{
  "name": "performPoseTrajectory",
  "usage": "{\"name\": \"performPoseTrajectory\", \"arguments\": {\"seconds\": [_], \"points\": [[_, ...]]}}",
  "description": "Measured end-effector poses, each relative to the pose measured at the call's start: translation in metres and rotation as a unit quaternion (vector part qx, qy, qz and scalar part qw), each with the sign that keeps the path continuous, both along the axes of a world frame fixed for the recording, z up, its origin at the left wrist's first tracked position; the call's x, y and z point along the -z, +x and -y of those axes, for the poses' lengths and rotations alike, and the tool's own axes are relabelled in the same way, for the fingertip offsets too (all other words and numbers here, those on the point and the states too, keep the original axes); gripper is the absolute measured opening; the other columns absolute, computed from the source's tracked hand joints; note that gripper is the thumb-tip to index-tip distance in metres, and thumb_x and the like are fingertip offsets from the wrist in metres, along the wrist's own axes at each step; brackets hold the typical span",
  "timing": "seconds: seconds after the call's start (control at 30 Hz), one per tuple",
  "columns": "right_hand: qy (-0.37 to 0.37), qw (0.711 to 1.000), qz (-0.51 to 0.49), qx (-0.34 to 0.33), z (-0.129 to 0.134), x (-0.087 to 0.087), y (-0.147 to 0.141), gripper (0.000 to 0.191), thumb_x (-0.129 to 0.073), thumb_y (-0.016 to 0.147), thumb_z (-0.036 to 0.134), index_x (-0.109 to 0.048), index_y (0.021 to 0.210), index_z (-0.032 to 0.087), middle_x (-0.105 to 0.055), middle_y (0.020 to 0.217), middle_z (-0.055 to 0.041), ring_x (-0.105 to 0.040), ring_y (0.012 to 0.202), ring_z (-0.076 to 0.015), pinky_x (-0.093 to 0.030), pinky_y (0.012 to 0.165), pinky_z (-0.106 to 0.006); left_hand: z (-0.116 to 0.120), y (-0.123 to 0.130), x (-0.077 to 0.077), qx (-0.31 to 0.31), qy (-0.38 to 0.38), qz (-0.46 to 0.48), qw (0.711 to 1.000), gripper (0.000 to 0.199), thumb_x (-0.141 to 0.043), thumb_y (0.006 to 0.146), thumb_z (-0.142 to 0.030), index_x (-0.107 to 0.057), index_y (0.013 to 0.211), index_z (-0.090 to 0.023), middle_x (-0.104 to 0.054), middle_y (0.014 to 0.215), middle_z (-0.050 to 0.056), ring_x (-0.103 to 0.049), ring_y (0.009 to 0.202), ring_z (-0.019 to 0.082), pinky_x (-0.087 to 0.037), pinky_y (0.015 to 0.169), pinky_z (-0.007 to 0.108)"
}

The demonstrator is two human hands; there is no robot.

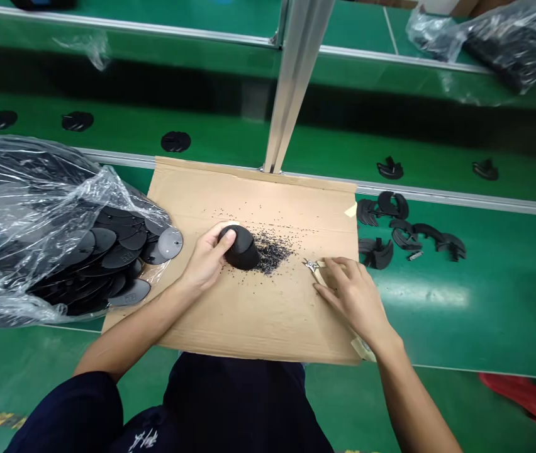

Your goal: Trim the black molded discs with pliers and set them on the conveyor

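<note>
My left hand (211, 255) is closed round a stack of black plastic discs (243, 250), thumb on top, held over the cardboard sheet (249, 321). Right beside the stack lies a heap of small black plastic bits (272, 251), scattered outward over the cardboard. In my right hand (350, 286) is a pair of side cutters (314, 267) with pale handles, their jaws pointing left toward the heap. The jaws are apart from the discs. Fingers and thumb rest along the two handles.
A clear plastic bag (102, 182) spills many black discs (121, 255) on the left. Several curved black parts (404, 233) lie on the green bench (475, 302) at the right. A metal post (291, 88) rises behind the cardboard, and single black discs (176, 141) lie along the back ledge.
</note>
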State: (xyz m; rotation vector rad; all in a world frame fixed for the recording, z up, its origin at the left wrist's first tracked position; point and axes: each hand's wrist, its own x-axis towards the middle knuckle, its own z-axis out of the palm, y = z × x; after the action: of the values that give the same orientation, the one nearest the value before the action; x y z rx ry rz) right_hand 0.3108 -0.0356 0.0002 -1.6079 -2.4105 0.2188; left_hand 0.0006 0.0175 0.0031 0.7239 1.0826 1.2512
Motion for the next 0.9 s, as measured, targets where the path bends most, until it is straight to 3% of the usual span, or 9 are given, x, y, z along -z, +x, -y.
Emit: {"name": "performPoseTrajectory", "arguments": {"seconds": [0.23, 0.43, 0.5, 0.63, 0.9], "points": [[-0.024, 0.983, -0.183, 0.021, -0.014, -0.013, -0.026, 0.039, -0.052, 0.102, 0.037, -0.056, 0.138, 0.023, -0.061, 0.122, -0.0141, -0.064, 0.112, -0.0268, -0.057, 0.093, -0.043, 0.000, -0.002, 0.011, 0.054, -0.056, 0.048, 0.996, 0.045, -0.086, 0.073, -0.048, -0.068, 0.098, -0.015, -0.073, 0.093, 0.002, -0.067, 0.087, 0.014, -0.053, 0.084, 0.025], [-0.102, 0.910, -0.402, 0.008, -0.041, -0.012, -0.060, 0.037, -0.045, 0.105, 0.039, -0.059, 0.135, 0.023, -0.070, 0.117, -0.0098, -0.068, 0.104, -0.0216, -0.058, 0.088, -0.039, 0.000, -0.006, 0.011, 0.097, 0.025, -0.053, 0.994, 0.043, -0.093, 0.065, -0.042, -0.070, 0.089, -0.014, -0.073, 0.085, 0.001, -0.068, 0.077, 0.013, -0.054, 0.073, 0.023], [-0.121, 0.903, -0.412, -0.010, -0.046, -0.013, -0.070, 0.036, -0.050, 0.103, 0.041, -0.062, 0.132, 0.023, -0.071, 0.116, -0.0095, -0.068, 0.102, -0.0219, -0.058, 0.085, -0.037, 0.002, -0.007, 0.012, 0.113, 0.057, -0.076, 0.989, 0.042, -0.093, 0.066, -0.041, -0.072, 0.090, -0.015, -0.076, 0.088, 0.004, -0.071, 0.081, 0.016, -0.056, 0.076, 0.026], [-0.094, 0.924, -0.362, -0.076, -0.047, -0.016, -0.081, 0.032, -0.061, 0.097, 0.039, -0.066, 0.124, 0.022, -0.071, 0.108, -0.0102, -0.067, 0.096, -0.0229, -0.057, 0.081, -0.039, 0.005, -0.007, 0.013, 0.137, 0.106, -0.100, 0.980, 0.037, -0.090, 0.070, -0.041, -0.075, 0.093, -0.015, -0.078, 0.091, 0.007, -0.074, 0.085, 0.019, -0.060, 0.081, 0.032], [0.001, 0.939, -0.310, -0.148, -0.043, -0.009, -0.077, 0.044, -0.069, 0.091, 0.029, -0.061, 0.134, 0.023, -0.071, 0.111, -0.0122, -0.068, 0.095, -0.0260, -0.057, 0.080, -0.044, 0.005, -0.008, 0.010, 0.136, 0.187, -0.167, 0.959, 0.030, -0.089, 0.073, -0.040, -0.080, 0.089, -0.017, -0.079, 0.088, 0.008, -0.073, 0.083, 0.019, -0.059, 0.080, 0.031]]}}
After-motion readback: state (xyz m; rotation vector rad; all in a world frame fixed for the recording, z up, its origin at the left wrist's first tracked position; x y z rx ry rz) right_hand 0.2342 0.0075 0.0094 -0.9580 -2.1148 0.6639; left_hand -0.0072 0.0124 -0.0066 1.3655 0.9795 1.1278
